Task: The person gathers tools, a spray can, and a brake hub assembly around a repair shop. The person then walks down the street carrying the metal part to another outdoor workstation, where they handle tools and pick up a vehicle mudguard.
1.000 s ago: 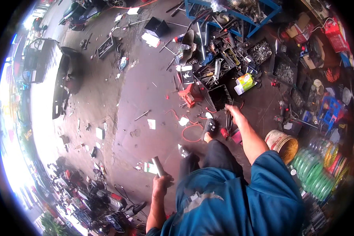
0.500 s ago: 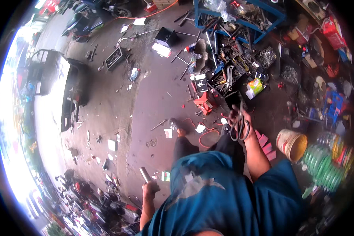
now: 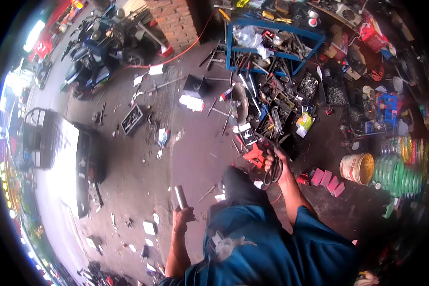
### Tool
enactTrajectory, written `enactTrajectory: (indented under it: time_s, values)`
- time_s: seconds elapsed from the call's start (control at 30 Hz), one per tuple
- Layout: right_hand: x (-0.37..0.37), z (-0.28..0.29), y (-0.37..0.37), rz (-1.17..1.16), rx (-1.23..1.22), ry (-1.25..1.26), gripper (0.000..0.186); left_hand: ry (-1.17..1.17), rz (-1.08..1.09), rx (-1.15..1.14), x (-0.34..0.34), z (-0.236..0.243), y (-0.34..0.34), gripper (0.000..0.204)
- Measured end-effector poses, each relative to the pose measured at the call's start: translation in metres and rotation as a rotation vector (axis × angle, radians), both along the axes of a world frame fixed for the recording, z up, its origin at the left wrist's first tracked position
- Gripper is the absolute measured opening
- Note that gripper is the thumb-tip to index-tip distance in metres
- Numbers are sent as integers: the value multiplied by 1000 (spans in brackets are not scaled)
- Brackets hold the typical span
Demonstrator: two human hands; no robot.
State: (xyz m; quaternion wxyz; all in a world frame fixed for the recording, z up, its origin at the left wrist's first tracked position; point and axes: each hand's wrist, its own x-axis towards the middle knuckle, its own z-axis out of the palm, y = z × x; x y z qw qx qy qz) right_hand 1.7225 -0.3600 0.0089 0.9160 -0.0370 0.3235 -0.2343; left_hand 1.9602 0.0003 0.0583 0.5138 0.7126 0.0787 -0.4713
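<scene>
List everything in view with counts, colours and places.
Cylindrical metal piece: one, silver, left of centre
Loop-handled tool: one, dark, right of centre
Rectangular metal rack: one, blue, top centre
Loose metal tools: many, mixed, below rack
Angular metal stand: one, red, beside tool
Rectangular boxes: four, pink, floor, right
Round bucket: one, white outside, yellow inside, right
Parked motorbike: at least one, dark, upper left
Floor scraps: many, mixed, some unidentifiable, left
Short-sleeved shirt: one, blue, bottom
Left hand: one, bare, gripping metal piece
Right hand: one, bare, gripping tool
</scene>
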Motion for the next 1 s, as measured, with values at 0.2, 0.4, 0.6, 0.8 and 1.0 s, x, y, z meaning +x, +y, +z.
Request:
enactTrajectory:
  time_s: [0.2,0.4,0.6,0.8,1.0]
  values:
    - [-65,-67,1,-262,139,17,35,125,-159,-239,63,5,-118,27]
    - [-71,-67,7,-355,172,236,38,76,-383,-183,117,-50,-191,33]
    - [-43,-57,14,-532,-16,101,32,-552,-1179,-397,162,-91,-261,17]
    - [-3,-37,27,-828,126,25,36,-564,-1265,-362,219,-85,-403,20]
    - [41,-65,30,-1022,172,13,42,77,-1002,-622,231,-20,-602,28]
